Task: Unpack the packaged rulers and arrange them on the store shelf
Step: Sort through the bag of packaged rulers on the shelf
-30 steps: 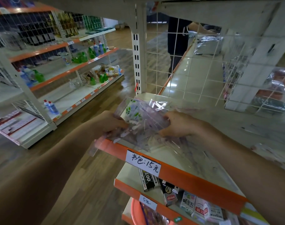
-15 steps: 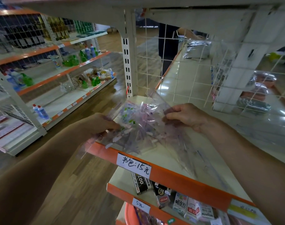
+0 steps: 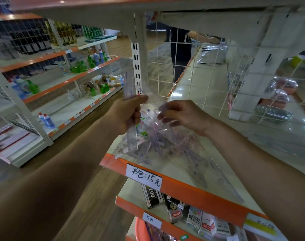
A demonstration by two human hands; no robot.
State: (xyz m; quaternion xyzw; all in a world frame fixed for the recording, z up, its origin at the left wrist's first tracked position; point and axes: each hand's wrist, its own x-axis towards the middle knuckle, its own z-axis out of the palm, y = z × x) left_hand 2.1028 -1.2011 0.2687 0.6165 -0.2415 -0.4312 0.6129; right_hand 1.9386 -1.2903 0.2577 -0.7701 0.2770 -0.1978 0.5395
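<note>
While bag [image 3: 153, 141] rests at shelf [image 3: 191, 186] front, I read head view: I judge it sits there so contents land straight on board. Left hand [image 3: 129, 113] fisted round ruler [image 3: 127, 86], held upright above bag. Right hand [image 3: 183, 115] half-curled, fingertips pinching bag film, likely keeping mouth open. Loose rulers [image 3: 203, 171] flat on shelf alongside.

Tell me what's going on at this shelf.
A person is unpacking stock at an orange-edged store shelf. The left hand grips one ruler pack upright, while the right hand pinches the clear plastic wrapping beside it. A pile of packaged rulers lies on the shelf under both hands; nothing looks neatly arranged yet.
</note>
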